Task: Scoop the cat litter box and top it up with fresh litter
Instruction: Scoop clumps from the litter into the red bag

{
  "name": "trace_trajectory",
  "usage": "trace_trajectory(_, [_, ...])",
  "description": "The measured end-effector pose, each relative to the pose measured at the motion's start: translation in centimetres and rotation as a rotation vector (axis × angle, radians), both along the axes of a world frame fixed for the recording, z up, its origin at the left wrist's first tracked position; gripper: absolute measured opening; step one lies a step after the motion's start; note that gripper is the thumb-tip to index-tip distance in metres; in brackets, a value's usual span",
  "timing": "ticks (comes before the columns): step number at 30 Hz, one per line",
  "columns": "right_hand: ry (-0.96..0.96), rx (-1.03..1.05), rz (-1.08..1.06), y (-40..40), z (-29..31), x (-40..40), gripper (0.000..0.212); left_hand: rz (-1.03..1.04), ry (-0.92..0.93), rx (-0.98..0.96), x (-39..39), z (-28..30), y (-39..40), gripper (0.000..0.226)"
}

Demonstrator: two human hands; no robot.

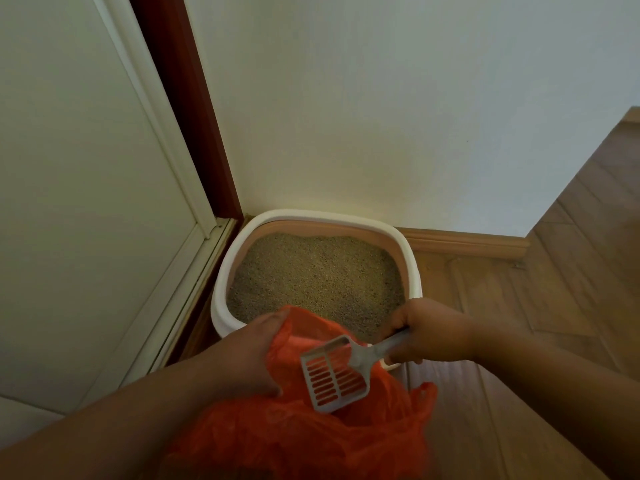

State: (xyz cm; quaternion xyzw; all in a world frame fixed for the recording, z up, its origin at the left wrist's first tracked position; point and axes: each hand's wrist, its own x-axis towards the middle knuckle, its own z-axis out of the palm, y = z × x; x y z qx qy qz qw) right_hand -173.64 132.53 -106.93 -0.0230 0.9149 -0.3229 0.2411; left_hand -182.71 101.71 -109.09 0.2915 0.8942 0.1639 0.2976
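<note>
1. Against the wall, on the wooden floor (571,258) where it meets the door frame: litter box (221,271), white outer rim with a pinkish-tan inner wall, rounded corners. Its near edge is partly hidden behind the bag and the hands.
2. Litter (315,271): grey-beige granules filling the box, banked slightly higher toward the wall side; surface looks even, no clumps discernible.
3. Scoop (334,375): pale grey plastic, slotted blade, held over the open mouth of the bag just in front of the box's near edge. Blade tilted, its tip pointing down into the bag; no contents visible on the blade.
4. Right hand (426,330): fingers clamped round the scoop's handle, above the box's near right corner.
5. Bag (294,438): thin orange plastic, crumpled, mouth open; a loop handle sticks up on its right side. Contents cannot be seen.
6. Left hand (249,355): fingers and thumb clamped on the bag's left rim, holding the mouth open.
7. Surroundings: white door (86,202) at left with dark red frame (194,116); plain white wall (381,116) behind the box; wooden skirting board (464,242) along the foot of the wall.
</note>
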Motion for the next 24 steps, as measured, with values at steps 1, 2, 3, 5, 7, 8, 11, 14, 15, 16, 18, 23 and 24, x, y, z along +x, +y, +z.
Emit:
trace_trajectory(1, [0.002, 0.001, 0.0, -0.1, 0.0, 0.0, 0.017, 0.001, 0.0, -0.001, 0.0, 0.0, 0.0, 0.135])
trace_trajectory(2, [0.001, -0.013, -0.018, -0.1, 0.0, 0.0, 0.016, 0.002, 0.001, -0.001, -0.1, 0.0, 0.1, 0.136])
trace_trajectory(3, [-0.001, -0.021, -0.029, 0.0, 0.1, 0.1, 0.016, 0.003, 0.0, -0.001, -0.1, 0.0, 0.2, 0.136])
trace_trajectory(5, [-0.004, 0.001, 0.003, -0.1, 0.1, 0.1, 0.02, 0.001, 0.002, -0.004, -0.2, 0.0, 0.3, 0.135])
trace_trajectory(7, [-0.002, 0.022, 0.01, -0.1, 0.1, 0.2, 0.022, 0.0, 0.001, -0.002, -0.3, 0.0, 0.4, 0.133])
trace_trajectory(8, [-0.004, 0.026, 0.001, -0.1, 0.2, 0.3, 0.022, 0.002, 0.001, -0.002, -0.3, 0.1, 0.4, 0.132])
trace_trajectory(11, [-0.033, 0.049, 0.027, 0.2, 0.2, 0.3, 0.024, -0.002, 0.014, -0.008, -0.4, 0.0, 0.6, 0.13])
trace_trajectory(14, [-0.048, -0.063, -0.088, 0.9, 0.2, 0.5, 0.023, 0.011, 0.01, -0.002, -0.5, -0.3, 0.7, 0.13])
trace_trajectory(15, [-0.053, -0.132, -0.132, 1.2, 0.3, 0.6, 0.023, 0.008, 0.021, -0.002, -0.6, -0.4, 0.7, 0.129])
trace_trajectory(16, [-0.054, -0.194, -0.167, 1.5, 0.5, 0.6, 0.022, 0.003, 0.032, -0.002, -0.6, -0.5, 0.7, 0.129])
trace_trajectory(18, [-0.037, -0.285, -0.239, 2.2, 1.0, 0.6, 0.02, 0.008, 0.034, -0.002, -0.5, -0.4, 0.6, 0.127])
trace_trajectory(23, [0.092, -0.347, -0.516, 3.9, 0.8, 0.0, 0.014, -0.005, 0.044, -0.046, -0.6, -0.5, -0.1, 0.114])
trace_trajectory(24, [0.129, -0.268, -0.543, 4.2, 0.6, -0.4, 0.012, -0.004, 0.045, -0.059, -0.5, -0.5, -0.1, 0.11])
